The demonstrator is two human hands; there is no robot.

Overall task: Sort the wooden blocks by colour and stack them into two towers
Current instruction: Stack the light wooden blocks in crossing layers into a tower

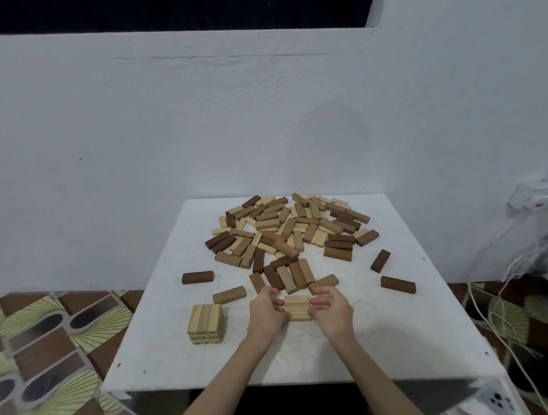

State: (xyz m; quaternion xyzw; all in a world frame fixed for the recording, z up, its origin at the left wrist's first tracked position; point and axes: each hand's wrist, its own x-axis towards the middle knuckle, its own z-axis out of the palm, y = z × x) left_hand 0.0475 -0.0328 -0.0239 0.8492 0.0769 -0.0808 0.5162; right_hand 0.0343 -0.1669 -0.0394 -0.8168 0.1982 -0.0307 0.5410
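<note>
Both hands — left hand (267, 309), right hand (330, 307) — clasp pale blocks (297, 307); mixed pile (290, 232) behind, pale tower (205, 323) left.

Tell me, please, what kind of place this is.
Probably a room in a home, not a workshop: a small white table stands against a plain white wall, on a floor of patterned tiles, and loose cables hang at the right.
</note>
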